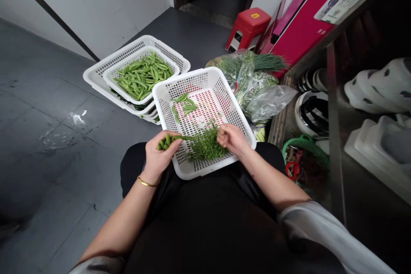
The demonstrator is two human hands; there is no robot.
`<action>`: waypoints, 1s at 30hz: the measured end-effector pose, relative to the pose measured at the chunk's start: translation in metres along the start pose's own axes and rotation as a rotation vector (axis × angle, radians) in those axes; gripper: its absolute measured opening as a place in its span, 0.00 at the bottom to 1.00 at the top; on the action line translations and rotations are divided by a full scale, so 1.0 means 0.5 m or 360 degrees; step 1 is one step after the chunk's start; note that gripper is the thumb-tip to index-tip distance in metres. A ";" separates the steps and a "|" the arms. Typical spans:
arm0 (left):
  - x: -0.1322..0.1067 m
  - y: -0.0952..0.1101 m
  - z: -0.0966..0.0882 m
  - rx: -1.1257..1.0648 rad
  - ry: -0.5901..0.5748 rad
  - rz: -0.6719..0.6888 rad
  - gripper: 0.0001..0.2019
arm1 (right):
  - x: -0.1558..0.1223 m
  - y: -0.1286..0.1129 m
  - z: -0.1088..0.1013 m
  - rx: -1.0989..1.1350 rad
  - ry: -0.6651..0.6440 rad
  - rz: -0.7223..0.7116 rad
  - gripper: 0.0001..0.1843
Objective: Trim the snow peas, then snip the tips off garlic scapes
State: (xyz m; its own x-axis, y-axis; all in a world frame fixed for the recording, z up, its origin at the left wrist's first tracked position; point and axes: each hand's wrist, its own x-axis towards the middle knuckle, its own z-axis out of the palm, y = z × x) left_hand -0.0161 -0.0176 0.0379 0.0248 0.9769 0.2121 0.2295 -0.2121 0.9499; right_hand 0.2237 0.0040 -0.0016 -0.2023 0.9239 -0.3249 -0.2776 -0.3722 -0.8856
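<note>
The left hand (157,160) is closed around a small bunch of pea pods (165,142), their ends showing above the curled fingers. From the same grip, one single pod (184,138) projects between thumb and forefinger.

Governing relation: this pod's long axis runs left to right, nearly level across the scene, with its free end directed at the right hand (236,139). The free end stops short of that hand; the two are apart. The left hand is the nearer, being in contact with the pod.

The right hand's fingers are drawn together and curled inward. Whether anything is pinched between them cannot be determined.

Both hands are at the near half of a white perforated basket (192,175) set on the person's lap. A heap of green trimmings (207,145) lies in it between the hands, beneath the level of the grip. A few loose pods (189,107) lie in its far left part.

Far left, a smaller white basket (111,79) holds many pods, nested inside a larger one (93,75). Far right, bagged greens (257,79) lie beside the lap basket.
</note>
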 end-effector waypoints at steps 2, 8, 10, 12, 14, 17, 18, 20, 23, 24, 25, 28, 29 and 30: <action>0.001 -0.005 -0.009 -0.0111 0.0026 -0.0140 0.06 | -0.001 -0.031 -0.034 -0.0473 0.0054 -0.0052 0.17; -0.002 0.004 -0.001 -0.0016 -0.0131 -0.0153 0.06 | -0.030 -0.067 0.050 -0.1950 -0.0365 -0.0830 0.12; -0.011 0.002 0.011 -0.0091 -0.0119 -0.0220 0.07 | -0.029 -0.061 0.087 -0.1956 -0.0505 -0.0939 0.14; -0.024 -0.008 0.023 -0.0258 -0.0091 -0.0356 0.07 | -0.024 -0.056 0.102 -0.1743 -0.0450 -0.0932 0.17; -0.034 -0.024 0.029 -0.0405 -0.0112 -0.0516 0.09 | -0.020 -0.057 0.098 -0.1548 -0.0343 -0.0879 0.16; -0.030 -0.041 0.014 -0.0404 -0.0143 -0.0694 0.14 | -0.018 -0.069 0.076 -0.1608 -0.0386 -0.0925 0.15; -0.024 -0.040 0.004 -0.0357 -0.0115 -0.0706 0.16 | -0.018 -0.074 0.070 -0.1694 -0.0468 -0.0957 0.15; -0.008 -0.028 -0.014 -0.0215 -0.0090 -0.0611 0.18 | -0.019 -0.081 0.067 -0.1877 -0.0640 -0.1005 0.16; 0.009 0.005 -0.014 0.0022 -0.0439 -0.0276 0.13 | -0.017 -0.081 0.083 -0.2042 -0.0764 -0.1046 0.17; 0.011 0.013 -0.006 0.0050 -0.0548 -0.0200 0.10 | -0.016 -0.080 0.090 -0.2045 -0.0754 -0.1050 0.16; 0.012 0.017 0.002 0.0033 -0.0579 -0.0182 0.08 | -0.015 -0.079 0.094 -0.2019 -0.0732 -0.1042 0.16; 0.019 0.005 0.010 -0.0258 -0.0203 -0.0402 0.08 | -0.012 -0.078 0.076 -0.1877 -0.0619 -0.0916 0.17; 0.025 -0.006 0.005 -0.0414 -0.0013 -0.0495 0.07 | -0.009 -0.079 0.060 -0.1853 -0.0626 -0.0824 0.17; 0.032 -0.018 -0.004 -0.0591 0.0159 -0.0565 0.07 | -0.004 -0.079 0.040 -0.1877 -0.0675 -0.0697 0.17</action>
State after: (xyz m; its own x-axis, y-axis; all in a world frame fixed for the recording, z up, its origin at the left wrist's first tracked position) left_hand -0.0196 0.0001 0.0335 -0.0890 0.9869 -0.1344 -0.1543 0.1196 0.9808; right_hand 0.2164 0.0149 0.0408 -0.6411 0.7674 -0.0036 0.5378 0.4459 -0.7155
